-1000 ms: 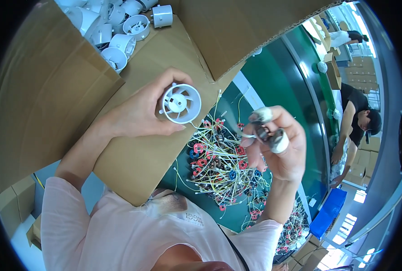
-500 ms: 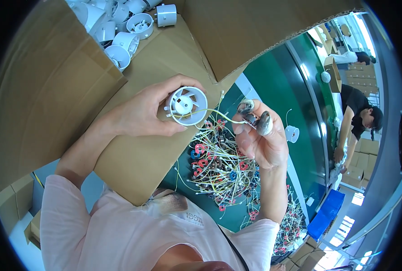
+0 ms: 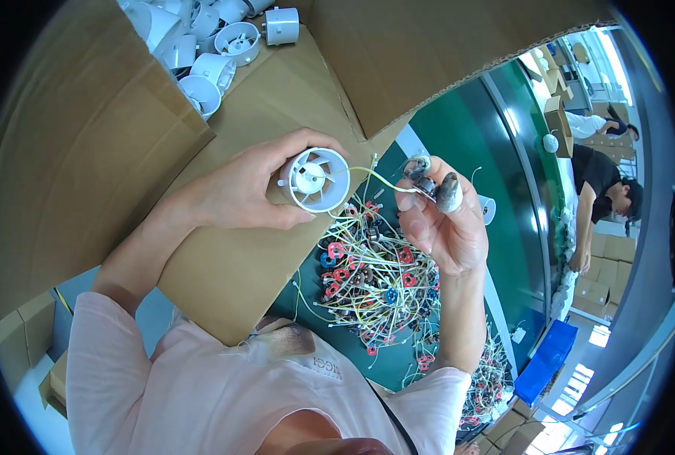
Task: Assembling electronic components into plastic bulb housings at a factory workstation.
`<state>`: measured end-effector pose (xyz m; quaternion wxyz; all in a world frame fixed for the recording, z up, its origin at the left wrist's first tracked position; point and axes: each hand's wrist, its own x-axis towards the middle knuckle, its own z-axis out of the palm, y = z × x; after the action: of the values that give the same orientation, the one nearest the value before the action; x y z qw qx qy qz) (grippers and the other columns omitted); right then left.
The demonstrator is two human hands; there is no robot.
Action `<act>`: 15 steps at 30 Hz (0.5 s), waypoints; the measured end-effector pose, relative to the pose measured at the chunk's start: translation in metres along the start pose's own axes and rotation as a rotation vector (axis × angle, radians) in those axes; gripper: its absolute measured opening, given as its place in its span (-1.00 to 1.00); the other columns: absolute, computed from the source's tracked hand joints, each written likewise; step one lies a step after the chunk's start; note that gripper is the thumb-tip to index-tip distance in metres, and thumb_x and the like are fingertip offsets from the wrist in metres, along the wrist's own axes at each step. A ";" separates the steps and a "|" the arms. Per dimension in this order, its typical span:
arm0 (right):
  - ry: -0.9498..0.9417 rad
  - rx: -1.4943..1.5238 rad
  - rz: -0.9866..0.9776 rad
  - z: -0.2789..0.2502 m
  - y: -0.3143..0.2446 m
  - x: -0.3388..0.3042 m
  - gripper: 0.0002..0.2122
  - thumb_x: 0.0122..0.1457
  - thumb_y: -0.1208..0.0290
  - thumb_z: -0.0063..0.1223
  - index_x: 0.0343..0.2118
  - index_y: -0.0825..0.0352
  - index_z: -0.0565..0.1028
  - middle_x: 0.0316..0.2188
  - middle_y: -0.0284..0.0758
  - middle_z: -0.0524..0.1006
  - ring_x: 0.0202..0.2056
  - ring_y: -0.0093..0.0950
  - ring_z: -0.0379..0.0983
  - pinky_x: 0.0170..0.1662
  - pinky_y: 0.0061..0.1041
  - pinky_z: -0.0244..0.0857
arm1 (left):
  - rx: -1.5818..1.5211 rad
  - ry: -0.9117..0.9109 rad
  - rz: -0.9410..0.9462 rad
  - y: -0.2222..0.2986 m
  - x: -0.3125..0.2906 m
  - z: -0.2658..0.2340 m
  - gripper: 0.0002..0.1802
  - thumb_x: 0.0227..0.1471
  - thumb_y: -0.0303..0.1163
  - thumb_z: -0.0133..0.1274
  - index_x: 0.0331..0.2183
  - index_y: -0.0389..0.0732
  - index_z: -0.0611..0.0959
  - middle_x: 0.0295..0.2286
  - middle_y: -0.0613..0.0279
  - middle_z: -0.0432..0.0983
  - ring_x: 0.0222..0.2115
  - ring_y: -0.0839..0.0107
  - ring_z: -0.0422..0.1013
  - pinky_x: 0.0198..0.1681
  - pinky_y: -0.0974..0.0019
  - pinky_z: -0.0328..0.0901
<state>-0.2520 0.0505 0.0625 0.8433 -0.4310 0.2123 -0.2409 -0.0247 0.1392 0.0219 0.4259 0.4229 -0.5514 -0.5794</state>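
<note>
My left hand (image 3: 239, 189) grips a white round fan housing (image 3: 316, 179) with vanes inside, its open face turned toward me. A thin yellow-green wire (image 3: 374, 177) runs from the housing's middle across to my right hand (image 3: 444, 227). That hand pinches a small dark motor part (image 3: 422, 176) between thumb and fingertips, just right of the housing. Both hands hover above a pile of small coils with red and blue pieces and yellow wires (image 3: 372, 277) on the green table (image 3: 466, 136).
An open cardboard box (image 3: 87, 152) fills the left and top, with several white fan housings (image 3: 216, 45) inside. More wired coils (image 3: 489, 379) lie lower right. A person in dark clothes (image 3: 603, 197) bends over at the far right near stacked cartons and a blue bin (image 3: 546, 360).
My left hand has carried the fan housing right and slightly down. My right hand has risen and closed in on it, and the wire now links the motor part and housing.
</note>
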 end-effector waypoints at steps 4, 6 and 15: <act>0.035 -0.035 0.013 0.000 0.000 0.003 -0.56 0.08 0.19 0.06 -0.18 0.53 0.32 -0.40 -0.12 0.45 -0.70 -0.61 0.29 -0.74 -0.75 0.08 | -0.001 -0.003 0.003 0.001 0.000 0.000 -0.30 -0.31 -0.63 0.13 -0.02 -0.26 0.33 -0.10 0.26 0.31 -0.06 0.50 0.28 0.03 0.39 0.17; 0.049 -0.049 0.018 0.000 -0.001 0.005 -0.55 0.07 0.18 0.07 -0.18 0.53 0.33 -0.40 -0.12 0.45 -0.69 -0.60 0.29 -0.74 -0.74 0.08 | 0.013 -0.003 0.013 0.001 0.000 -0.001 -0.30 -0.31 -0.62 0.13 -0.02 -0.27 0.33 -0.11 0.26 0.30 -0.06 0.50 0.27 0.03 0.39 0.16; 0.049 -0.259 0.034 0.025 -0.013 0.007 -0.66 0.06 0.35 0.09 -0.19 0.49 0.37 -0.43 -0.15 0.49 -0.65 -0.59 0.35 -0.71 -0.74 0.13 | 0.107 0.064 0.040 0.003 -0.002 0.003 -0.29 -0.32 -0.60 0.19 -0.02 -0.25 0.34 -0.10 0.22 0.30 -0.07 0.45 0.27 0.03 0.37 0.16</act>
<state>-0.2355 0.0554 0.0857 0.7790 -0.5267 0.2696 -0.2076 -0.0269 0.1415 0.0247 0.4315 0.4523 -0.5759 -0.5268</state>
